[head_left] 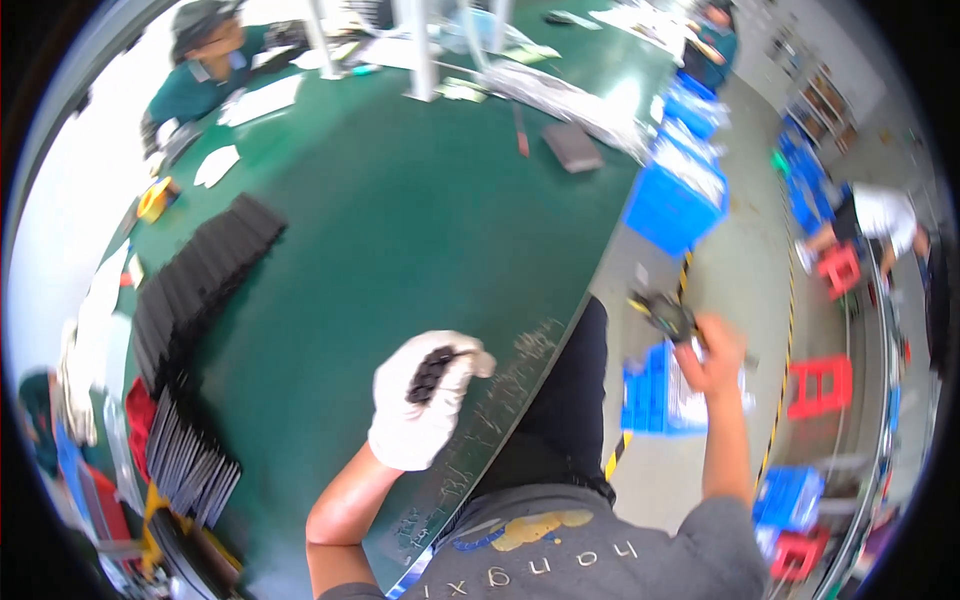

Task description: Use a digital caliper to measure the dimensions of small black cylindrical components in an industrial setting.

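left hand (425, 400): lower centre of frame, in a white glove, fingers curled shut round a small stack of flat black pieces (432, 373); stack pokes out the top of the fist, over the near edge of the worktop
right hand (712, 352): bare, centre right, off the worktop and out over the floor; blurred, fingers closed on a dark tool with a bit of yellow (665, 314); exact tool type cannot tell
worktop (420, 210): big green surface, fills the centre and upper left, curved edge running down to lower centre
black rows (200, 280): long line of thin black pieces stood on edge, left side of worktop, running from centre left down to the lower left
dark flat block (572, 147): upper centre right on worktop, well apart from both hands
white sheets (262, 100): upper left on worktop, near a seated person
yellow item (155, 198): small, left edge of worktop
blue crates (672, 205): right of worktop, upper right, on the floor side; another blue crate (655, 395) just beside the right hand, lower
red stools (820, 385): right side on floor
other people: one in a green top at upper left (205, 70), one in a white top at far right (880, 220), bent over
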The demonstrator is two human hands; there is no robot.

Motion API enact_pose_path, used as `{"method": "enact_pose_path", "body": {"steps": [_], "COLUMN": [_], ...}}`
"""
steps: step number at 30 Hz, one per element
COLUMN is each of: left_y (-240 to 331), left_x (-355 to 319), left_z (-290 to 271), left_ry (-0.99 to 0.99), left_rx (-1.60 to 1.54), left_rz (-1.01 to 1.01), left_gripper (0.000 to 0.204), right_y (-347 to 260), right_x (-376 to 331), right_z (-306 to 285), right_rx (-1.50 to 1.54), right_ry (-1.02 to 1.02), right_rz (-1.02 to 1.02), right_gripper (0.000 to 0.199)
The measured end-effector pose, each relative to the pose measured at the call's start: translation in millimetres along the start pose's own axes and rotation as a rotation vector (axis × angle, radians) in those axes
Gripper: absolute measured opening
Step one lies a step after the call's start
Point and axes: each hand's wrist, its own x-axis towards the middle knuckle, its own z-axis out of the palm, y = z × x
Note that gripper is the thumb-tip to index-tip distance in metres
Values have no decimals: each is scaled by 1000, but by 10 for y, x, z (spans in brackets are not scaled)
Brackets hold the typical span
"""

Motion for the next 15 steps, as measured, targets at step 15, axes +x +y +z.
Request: {"method": "enact_pose_path", "body": {"steps": [15], "left_y": [125], "left_x": [-91], "left_z": [16], "left_ry": [-17], "left_rx": [-23], "left_rz": [-105], "left_gripper": [14], "right_y": [-499], "right_x": [977], "right_z": [-83], "right_rx": [-300], "right_ry": [18], "right_rz": [-491], "right_gripper": [41]}}
